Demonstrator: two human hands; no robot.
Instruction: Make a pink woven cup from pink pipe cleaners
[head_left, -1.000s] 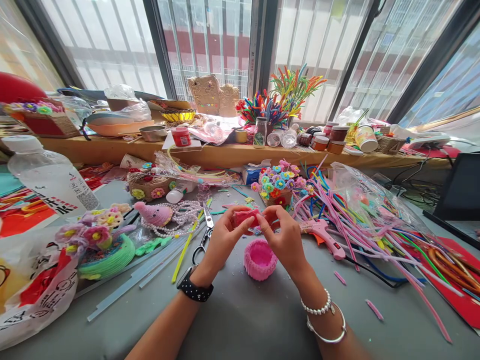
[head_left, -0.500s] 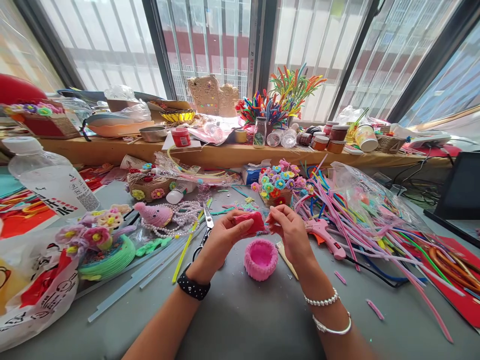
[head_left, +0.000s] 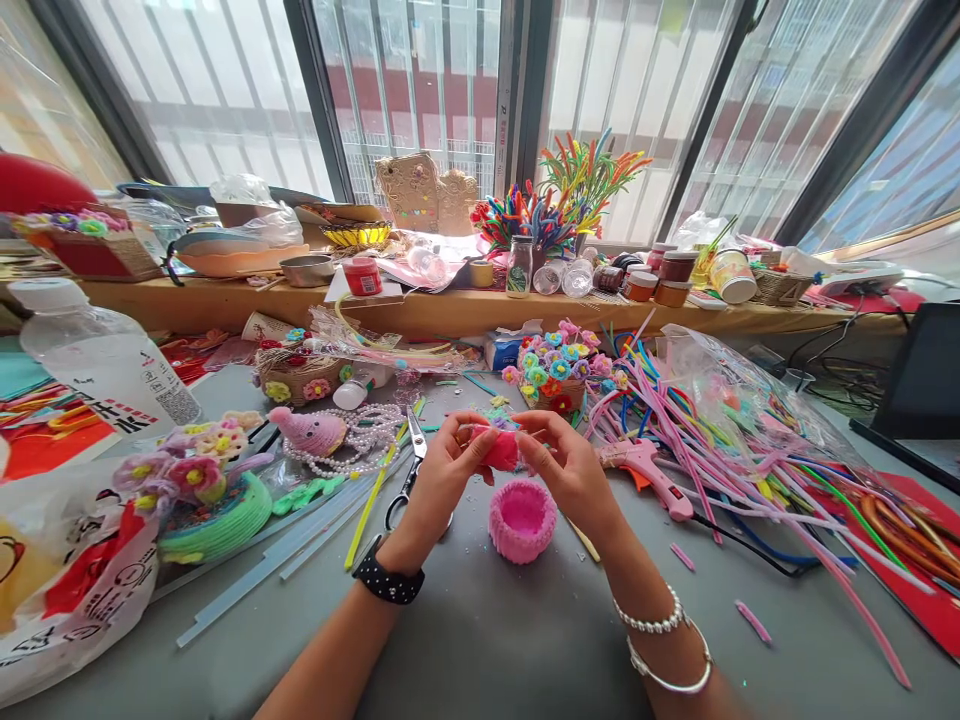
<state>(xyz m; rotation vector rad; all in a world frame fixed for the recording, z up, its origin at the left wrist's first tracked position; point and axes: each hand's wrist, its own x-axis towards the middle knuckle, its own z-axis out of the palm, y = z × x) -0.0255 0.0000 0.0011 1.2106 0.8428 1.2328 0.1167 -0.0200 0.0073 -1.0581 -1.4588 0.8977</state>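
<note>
Between my two hands is a soft, red-pink piece (head_left: 501, 450), whose exact kind I cannot make out. My left hand (head_left: 442, 475) pinches it from the left, thumb in front. The curled fingers of my right hand (head_left: 571, 475) grip its right side. Just below stands a small pink fuzzy pot (head_left: 523, 548), upright on the grey table (head_left: 480, 640). Scissors (head_left: 414, 455) lie by my left hand, partly hidden behind it. To the right of my right hand rests a pink glue gun (head_left: 656, 478), its nozzle end close to my fingers.
Pipe cleaners (head_left: 720, 440) spread over the right side. A flower basket (head_left: 559, 385) stands behind my hands. At the left are clear glue sticks (head_left: 255, 570), a pearl string (head_left: 375, 430), a green boat-shaped piece (head_left: 225, 520) and a bottle (head_left: 105, 360).
My right hand has moved left to meet the red-pink piece and now grips it too. The piece has turned and looks more bunched. The pot stays in place.
</note>
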